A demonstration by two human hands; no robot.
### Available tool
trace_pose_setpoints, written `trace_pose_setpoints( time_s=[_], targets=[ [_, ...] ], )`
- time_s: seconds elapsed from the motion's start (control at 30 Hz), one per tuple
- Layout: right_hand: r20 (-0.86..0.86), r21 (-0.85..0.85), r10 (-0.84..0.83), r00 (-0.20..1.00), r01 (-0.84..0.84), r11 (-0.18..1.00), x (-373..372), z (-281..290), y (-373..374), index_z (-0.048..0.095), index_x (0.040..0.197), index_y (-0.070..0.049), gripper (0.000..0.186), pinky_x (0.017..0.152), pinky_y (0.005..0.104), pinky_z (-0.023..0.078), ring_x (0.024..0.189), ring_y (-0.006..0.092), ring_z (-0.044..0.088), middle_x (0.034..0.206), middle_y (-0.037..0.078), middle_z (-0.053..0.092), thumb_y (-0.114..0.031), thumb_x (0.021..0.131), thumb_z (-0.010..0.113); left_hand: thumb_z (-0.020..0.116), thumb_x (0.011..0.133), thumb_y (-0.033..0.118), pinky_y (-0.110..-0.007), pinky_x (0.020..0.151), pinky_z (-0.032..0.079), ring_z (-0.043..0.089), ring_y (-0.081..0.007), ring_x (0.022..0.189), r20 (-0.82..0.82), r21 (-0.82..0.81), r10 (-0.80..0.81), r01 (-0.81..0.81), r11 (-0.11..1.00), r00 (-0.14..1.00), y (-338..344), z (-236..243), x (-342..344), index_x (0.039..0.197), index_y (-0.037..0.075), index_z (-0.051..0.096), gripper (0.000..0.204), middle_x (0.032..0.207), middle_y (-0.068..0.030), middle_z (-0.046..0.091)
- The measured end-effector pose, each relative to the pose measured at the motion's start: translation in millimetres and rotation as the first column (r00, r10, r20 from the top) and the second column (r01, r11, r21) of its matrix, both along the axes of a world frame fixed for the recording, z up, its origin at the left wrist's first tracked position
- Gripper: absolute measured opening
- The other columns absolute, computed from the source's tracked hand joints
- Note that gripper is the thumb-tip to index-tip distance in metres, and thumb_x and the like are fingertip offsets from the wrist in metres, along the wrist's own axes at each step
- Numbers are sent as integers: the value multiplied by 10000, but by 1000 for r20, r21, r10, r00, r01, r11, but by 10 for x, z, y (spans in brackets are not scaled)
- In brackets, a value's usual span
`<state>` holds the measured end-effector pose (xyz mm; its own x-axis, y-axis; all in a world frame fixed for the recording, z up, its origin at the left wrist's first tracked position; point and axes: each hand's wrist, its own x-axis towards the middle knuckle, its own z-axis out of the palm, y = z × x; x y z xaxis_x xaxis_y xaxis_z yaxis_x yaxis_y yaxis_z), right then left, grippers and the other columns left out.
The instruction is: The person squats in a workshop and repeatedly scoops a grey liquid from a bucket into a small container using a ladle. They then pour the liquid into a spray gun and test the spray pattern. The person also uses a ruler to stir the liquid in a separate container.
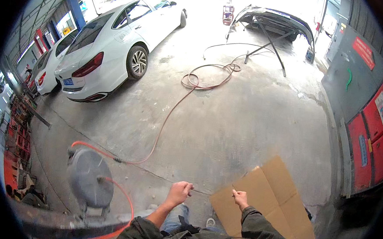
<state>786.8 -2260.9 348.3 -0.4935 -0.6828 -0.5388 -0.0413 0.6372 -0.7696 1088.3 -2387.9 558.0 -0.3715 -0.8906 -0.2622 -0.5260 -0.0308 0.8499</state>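
Observation:
My left hand (179,193) is raised in front of me with its fingers curled closed. Whatever it grips, if anything, is too small to make out. My right hand (240,199) is closed in a pinch, and a thin dark sliver seems to rise from its fingertips; its kind cannot be told. Under and beyond that hand, a creased brown cardboard sheet (279,192) lies at an angle. The two hands are apart, at about the same height.
A grey hose reel (90,179) with a red hose (155,139) stands left; the hose runs looped across the concrete floor. White cars (117,36) are parked left. A car bumper (285,20) rests on a stand (270,43) ahead. Red cabinets (370,130) line the right.

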Motion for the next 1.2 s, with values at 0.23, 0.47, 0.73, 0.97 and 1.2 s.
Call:
trace_pose_setpoints(
  time_s=[0.23,0.47,0.73,0.97,1.2],
  targets=[
    [-184,2,-167,969,170,985,-311,-318,-1574,657,683,-8,398,419,298,385,454,110,470,527,11,519,-318,924,591,681,823,177,-270,584,507,655,-134,610,79,41,-1,-2,999,997,-2665,-371,672,874,6,718,182,709,-98,698],
    [37,365,-651,759,596,715,120,-401,-2323,629,799,34,334,459,332,414,482,164,492,615,69,562,-245,950,524,755,783,228,-261,574,505,645,-100,610,91,60,0,-5,998,996,-5231,115,629,728,4,692,240,684,-79,699],
    [249,476,-448,859,294,829,521,-315,-5342,630,891,48,179,507,295,475,584,168,569,764,110,638,-128,896,598,771,777,208,-245,551,504,642,-109,600,-133,27,16,-12,1000,991,-8249,-273,194,706,-7,663,251,657,-70,673],
    [16,22,-83,996,83,996,-879,-115,-9023,636,712,-12,241,464,295,443,515,125,545,616,48,604,-190,866,582,739,814,215,-240,556,494,637,-109,582,-60,141,219,-209,968,974,-10422,-178,180,725,-10,660,255,653,-66,675],
    [-219,-109,57,974,-82,991,-1936,1136,-12589,689,927,1,192,583,282,512,648,131,634,751,66,677,-131,850,573,633,895,164,-236,532,497,629,-115,591,-205,246,477,-427,870,855,-12268,-459,75,796,-19,665,211,708,-70,674]
  ],
)
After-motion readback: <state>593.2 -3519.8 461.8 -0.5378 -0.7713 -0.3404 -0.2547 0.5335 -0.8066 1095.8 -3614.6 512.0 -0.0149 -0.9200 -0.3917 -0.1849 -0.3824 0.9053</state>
